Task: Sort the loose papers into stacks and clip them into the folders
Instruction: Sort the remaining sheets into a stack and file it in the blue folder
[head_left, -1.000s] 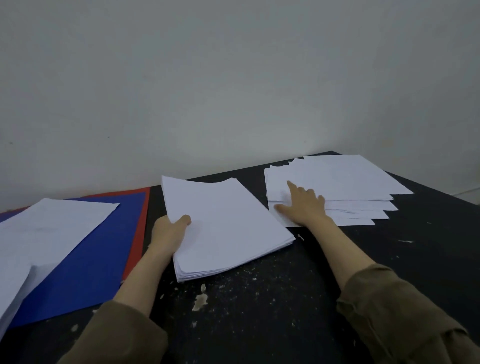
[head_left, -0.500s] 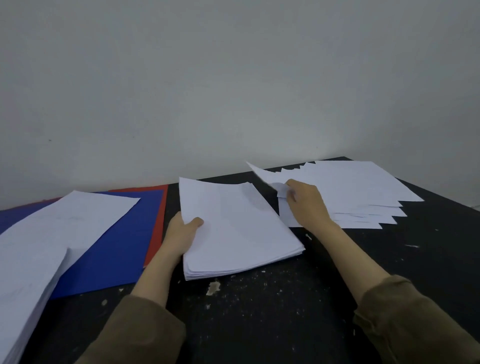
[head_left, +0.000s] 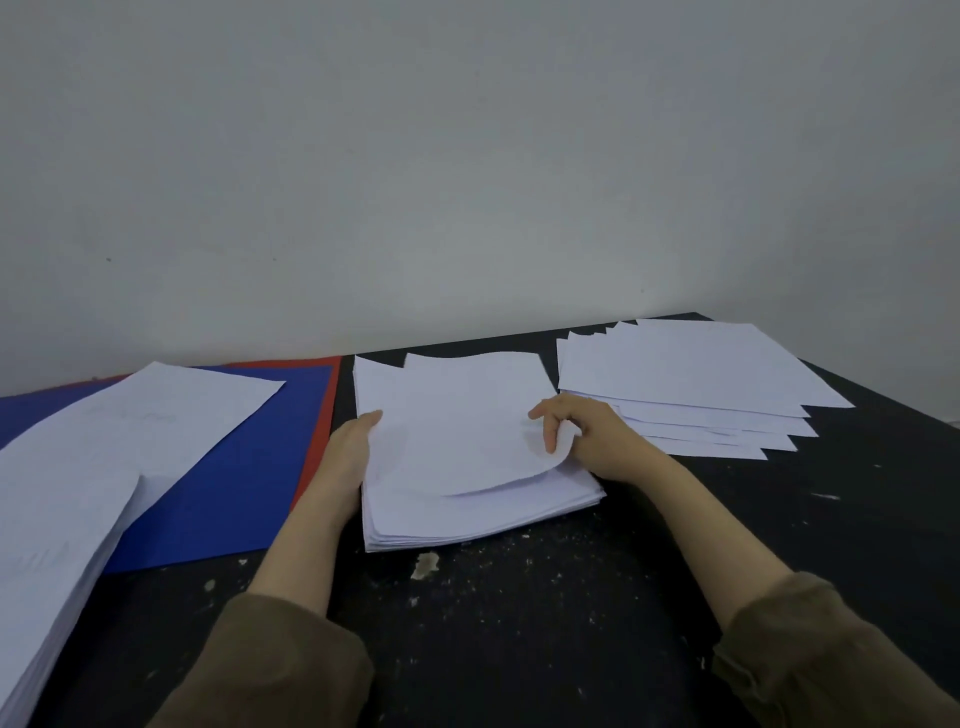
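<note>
Nearest, two olive sleeves (head_left: 280, 660) enter from the bottom edge, the bare forearms reaching forward over a black worktop (head_left: 545, 613) flecked with pale chips and scuffs. At the near left edge a thick pile (head_left: 57, 530) of white paper slopes out of view, its top sheets fanning back over a blue folder (head_left: 228, 478); a red folder (head_left: 324, 410) shows as a strip along the blue one's right and far edges.

In the middle lies a squared stack (head_left: 467, 509) of white sheets. The left hand (head_left: 353, 447) rests against the stack's left edge, thumb laid on top of the paper and the fingers hidden beneath or behind the edge, so how far they curl cannot be told. The right hand (head_left: 587, 436) is at the stack's right side, its thumb and curled fingers pinching the right edge of the top sheet (head_left: 467, 415). That sheet is bowed, its near right corner lifted and curving clear of the stack while its far part lies over the sheets below.

Farther right, apart from the middle stack, a loose heap (head_left: 691, 379) of white papers lies fanned, corners staggered, reaching toward the worktop's far corner. Behind everything stands a plain grey wall (head_left: 467, 182).
</note>
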